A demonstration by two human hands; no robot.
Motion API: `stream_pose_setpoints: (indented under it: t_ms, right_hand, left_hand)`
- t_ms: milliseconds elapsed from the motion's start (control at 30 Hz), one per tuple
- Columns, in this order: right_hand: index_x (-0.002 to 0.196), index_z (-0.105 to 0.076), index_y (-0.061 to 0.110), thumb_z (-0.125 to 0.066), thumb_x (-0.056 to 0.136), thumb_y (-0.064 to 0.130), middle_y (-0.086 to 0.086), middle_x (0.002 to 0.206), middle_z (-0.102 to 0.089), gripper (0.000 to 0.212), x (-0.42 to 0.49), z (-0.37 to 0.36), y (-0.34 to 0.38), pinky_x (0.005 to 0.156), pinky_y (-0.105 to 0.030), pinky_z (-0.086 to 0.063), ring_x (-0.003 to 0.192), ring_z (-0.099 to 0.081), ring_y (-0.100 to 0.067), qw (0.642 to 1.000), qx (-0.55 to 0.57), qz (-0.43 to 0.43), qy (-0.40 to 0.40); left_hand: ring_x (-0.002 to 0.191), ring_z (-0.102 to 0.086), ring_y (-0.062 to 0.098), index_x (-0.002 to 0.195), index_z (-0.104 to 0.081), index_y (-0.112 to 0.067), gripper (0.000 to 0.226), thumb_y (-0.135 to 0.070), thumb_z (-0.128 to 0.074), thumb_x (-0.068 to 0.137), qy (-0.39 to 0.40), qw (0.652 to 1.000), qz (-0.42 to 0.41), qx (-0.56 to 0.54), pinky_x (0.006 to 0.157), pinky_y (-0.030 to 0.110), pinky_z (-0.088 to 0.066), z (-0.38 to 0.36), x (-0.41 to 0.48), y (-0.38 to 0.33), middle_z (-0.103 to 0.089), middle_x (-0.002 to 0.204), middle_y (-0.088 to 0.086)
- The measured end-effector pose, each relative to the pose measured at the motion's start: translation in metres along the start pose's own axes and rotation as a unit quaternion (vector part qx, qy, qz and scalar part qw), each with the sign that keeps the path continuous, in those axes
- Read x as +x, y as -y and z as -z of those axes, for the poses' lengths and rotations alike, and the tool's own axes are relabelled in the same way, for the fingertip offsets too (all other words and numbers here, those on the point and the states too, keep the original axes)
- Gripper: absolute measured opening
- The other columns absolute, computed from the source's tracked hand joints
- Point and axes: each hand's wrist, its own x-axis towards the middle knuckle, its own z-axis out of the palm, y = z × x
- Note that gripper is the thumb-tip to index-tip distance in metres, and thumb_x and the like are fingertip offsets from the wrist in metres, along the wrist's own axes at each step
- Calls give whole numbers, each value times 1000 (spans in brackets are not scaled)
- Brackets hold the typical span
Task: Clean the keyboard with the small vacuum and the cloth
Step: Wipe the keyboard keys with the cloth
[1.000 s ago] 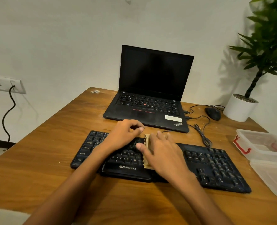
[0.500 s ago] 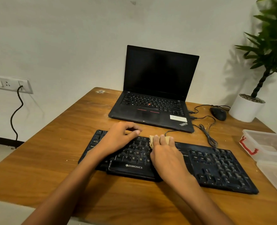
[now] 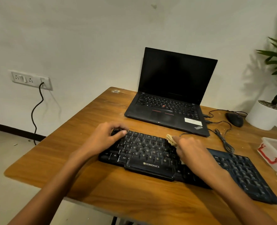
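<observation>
A black Zebronics keyboard [image 3: 149, 153] lies across the wooden table [image 3: 85, 168], its keys dusty. My left hand [image 3: 104, 138] grips the keyboard's far left corner, fingers curled over the back edge. My right hand [image 3: 189, 150] rests on the middle of the keyboard and holds a small tan cloth [image 3: 170, 139], which sticks out past its fingers near the keyboard's back edge. Most of the cloth is hidden under the hand. No vacuum is in view.
An open black laptop [image 3: 170, 101] stands behind the keyboard. A black mouse [image 3: 234, 119] with cables and a white plant pot [image 3: 264, 115] sit at the back right. A clear plastic box with a red latch [image 3: 274, 153] is at the right edge.
My right hand has slid the cloth to the right along the keyboard. My left hand has shifted to the far left corner. The camera has turned left.
</observation>
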Motion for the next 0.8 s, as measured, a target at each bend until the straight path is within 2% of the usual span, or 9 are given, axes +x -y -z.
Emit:
stream_pose_setpoints:
  t_ms: [133,233,333,400,467,533,600,733,800]
  right_hand:
    - [124,-48,18,-45,93,12,6,83,-57,31,12,7,4,60,-28,-46,68,-54,-12,992,78,81,-64]
    - [133,-44,18,-48,92,9,0,106,-64,43,24,7,25,72,-28,-51,83,-60,-13,974,125,164,-94]
    - [135,-45,20,-52,89,5,0,129,-58,48,41,1,46,88,-15,-37,107,-59,-13,959,147,213,-119]
    - [134,-46,23,-53,89,6,3,133,-54,48,54,-2,59,95,-16,-33,117,-54,-11,954,151,229,-118]
    - [130,-50,24,-52,90,7,3,131,-56,44,67,-7,69,99,-26,-42,115,-55,-12,954,155,238,-93]
    - [125,-55,24,-49,90,7,1,124,-61,39,76,-11,75,90,-36,-49,109,-58,-15,956,160,239,-51]
    - [124,-55,26,-48,90,9,2,121,-62,38,78,-13,77,86,-37,-50,105,-58,-15,957,169,236,-20]
    - [113,-65,23,-46,84,-9,3,111,-68,48,77,6,65,77,-14,-49,91,-63,-1,947,206,235,70]
    - [105,-69,19,-44,83,-12,0,100,-71,45,83,16,57,58,-10,-46,67,-61,5,930,279,219,96]
  left_hand:
    - [91,-49,-7,106,-60,-32,22,-24,-60,86,-10,1000,21,1,75,11,-38,15,-7,20,-57,102,-20]
    - [92,-52,-2,111,-54,-36,29,-23,-60,86,23,999,36,-7,71,14,-46,19,-10,25,-53,106,-20]
    - [84,-54,0,124,-49,-31,39,-24,-58,87,56,997,52,9,61,14,-49,18,-12,28,-50,113,-15]
    - [85,-56,0,128,-47,-31,42,-25,-57,87,56,997,54,8,62,14,-51,17,-13,29,-51,116,-11]
    - [90,-58,1,129,-46,-29,43,-26,-57,88,54,997,53,16,64,12,-50,16,-15,28,-51,120,-11]
    - [107,-57,6,131,-45,-28,44,-32,-55,88,49,996,41,55,77,14,-50,13,-16,28,-44,130,-17]
    - [120,-49,6,133,-42,-30,47,-41,-51,88,49,994,29,94,95,27,-47,11,-18,29,-33,134,-24]
    - [121,-46,1,134,-39,-36,48,-50,-46,88,56,990,30,126,102,37,-42,12,-19,30,-27,132,-31]
    - [116,-50,3,134,-38,-36,49,-49,-46,88,57,990,31,125,98,38,-45,12,-19,29,-27,130,-31]
